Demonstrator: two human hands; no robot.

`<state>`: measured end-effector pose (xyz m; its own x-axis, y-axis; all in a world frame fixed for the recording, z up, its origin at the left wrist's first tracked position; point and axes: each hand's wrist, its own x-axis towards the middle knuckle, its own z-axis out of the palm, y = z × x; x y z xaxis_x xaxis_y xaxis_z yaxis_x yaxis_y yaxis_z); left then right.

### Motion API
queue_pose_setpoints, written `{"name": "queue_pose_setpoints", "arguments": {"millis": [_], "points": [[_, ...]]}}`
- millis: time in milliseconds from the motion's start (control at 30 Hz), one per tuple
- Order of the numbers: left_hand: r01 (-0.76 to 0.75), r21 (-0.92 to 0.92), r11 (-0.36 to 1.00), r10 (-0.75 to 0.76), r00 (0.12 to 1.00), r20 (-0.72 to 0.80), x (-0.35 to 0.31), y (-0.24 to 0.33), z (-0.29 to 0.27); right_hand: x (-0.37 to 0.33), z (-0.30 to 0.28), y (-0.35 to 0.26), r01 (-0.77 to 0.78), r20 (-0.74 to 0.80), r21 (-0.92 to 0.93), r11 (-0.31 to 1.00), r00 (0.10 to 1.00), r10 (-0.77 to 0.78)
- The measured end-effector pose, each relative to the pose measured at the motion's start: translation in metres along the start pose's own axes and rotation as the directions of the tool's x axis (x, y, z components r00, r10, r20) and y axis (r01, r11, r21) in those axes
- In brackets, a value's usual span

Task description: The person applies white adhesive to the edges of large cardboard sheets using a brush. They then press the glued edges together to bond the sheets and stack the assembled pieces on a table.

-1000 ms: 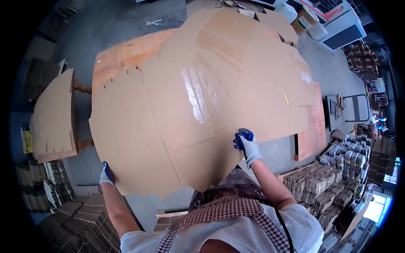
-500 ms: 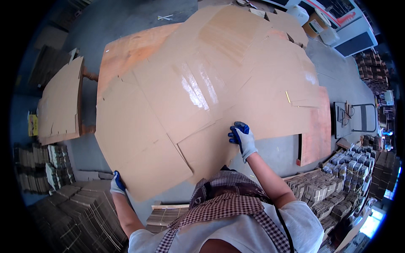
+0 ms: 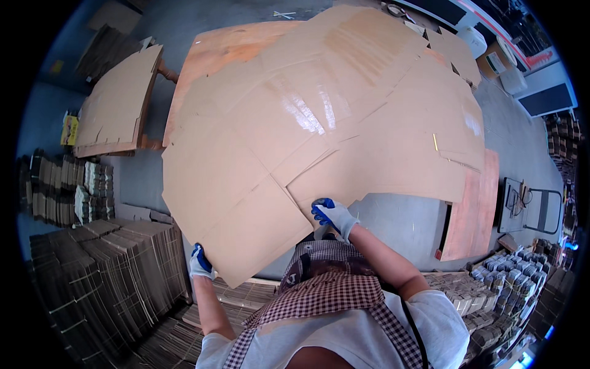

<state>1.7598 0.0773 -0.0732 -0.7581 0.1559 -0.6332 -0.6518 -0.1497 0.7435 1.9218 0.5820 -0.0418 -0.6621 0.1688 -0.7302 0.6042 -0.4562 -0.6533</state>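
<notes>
A large sheet of brown cardboard (image 3: pixel 246 215) lies slanted across the near left part of a spread of overlapping flat sheets. My left hand (image 3: pixel 201 261), in a white glove with a blue palm, is closed on its near left edge, thumb and fingers pinching it. Gloved the same way, my right hand (image 3: pixel 334 216) is at the near edge of the spread, beside the sheet's near right corner. Its fingers are curled in; whether cardboard is between them is hidden. Glossy tape strips (image 3: pixel 301 115) shine on the middle sheets.
Under the cardboard is a reddish wooden board (image 3: pixel 476 215). A smaller cardboard-topped table (image 3: pixel 117 101) stands at the left. Bundled cardboard stacks (image 3: pixel 117 270) rise at the near left, more bundles (image 3: pixel 467 289) at the near right. A flat cart (image 3: pixel 513 206) sits far right.
The view has shifted, so the table appears farther right and higher. My right hand has moved left along the near edge, toward the sheet's corner. My left hand stays on the left edge.
</notes>
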Motion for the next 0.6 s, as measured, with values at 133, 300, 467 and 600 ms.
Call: {"name": "queue_pose_setpoints", "arguments": {"millis": [133, 300, 467, 600], "points": [[0.011, -0.115, 0.993, -0.014, 1.000, -0.025, -0.009, -0.018, -0.014, -0.005, 0.017, 0.005, 0.048, 0.140, -0.104, 0.993, 0.990, -0.033], [0.083, -0.182, 0.980, -0.080, 0.997, 0.022, -0.019, -0.007, 0.006, -0.009, 0.026, 0.000, 0.054, 0.138, -0.282, 0.958, 0.990, -0.015], [0.060, -0.101, 0.993, -0.052, 0.995, 0.083, 0.007, 0.006, -0.021, 0.012, 0.020, 0.005, 0.133, 0.010, -0.015, 0.991, 0.991, -0.133], [0.010, -0.109, 0.994, -0.015, 0.999, -0.047, 0.034, 0.014, -0.056, 0.012, 0.014, -0.032, 0.224, -0.149, 0.423, 0.878, 0.973, -0.177]]}}
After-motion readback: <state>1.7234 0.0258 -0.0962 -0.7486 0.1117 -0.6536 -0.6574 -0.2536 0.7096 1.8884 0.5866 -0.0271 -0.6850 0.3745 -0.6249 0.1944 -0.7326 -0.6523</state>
